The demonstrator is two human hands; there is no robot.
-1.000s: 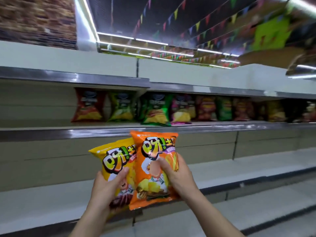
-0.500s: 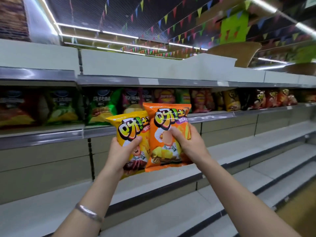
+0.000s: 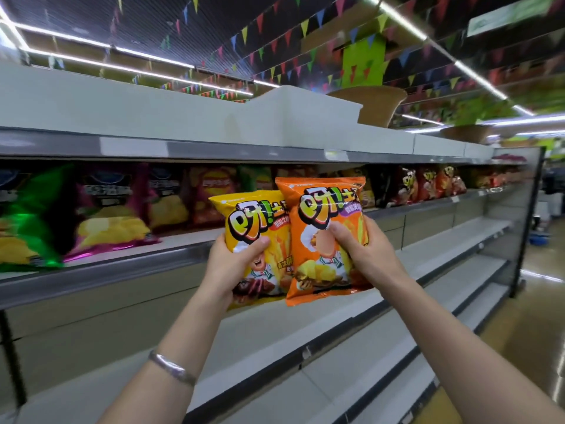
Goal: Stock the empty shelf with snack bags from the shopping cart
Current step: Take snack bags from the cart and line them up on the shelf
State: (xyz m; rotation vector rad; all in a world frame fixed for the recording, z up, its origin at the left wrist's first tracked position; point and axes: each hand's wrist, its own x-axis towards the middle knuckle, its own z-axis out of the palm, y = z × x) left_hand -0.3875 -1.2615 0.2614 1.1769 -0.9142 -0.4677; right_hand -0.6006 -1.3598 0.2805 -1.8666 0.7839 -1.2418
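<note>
My left hand (image 3: 234, 264) grips a yellow snack bag (image 3: 244, 215) by its left side, thumb across the front. My right hand (image 3: 363, 249) grips an orange snack bag (image 3: 324, 206) by its right side. The orange bag overlaps the yellow one's right edge. I hold both upright at chest height in front of the upper shelf (image 3: 128, 264), which carries a row of snack bags (image 3: 113, 215) from left to right. The shopping cart is out of view.
Below the stocked shelf run bare grey shelves (image 3: 305, 325), stepping out toward me and on to the right end panel (image 3: 532, 215). A white top board (image 3: 183, 114) caps the unit. The aisle floor (image 3: 544, 316) lies at the right.
My view has swung to the right along the shelving. Both hands have lifted the two bags higher and carried them rightward along the stocked shelf. The grips are unchanged.
</note>
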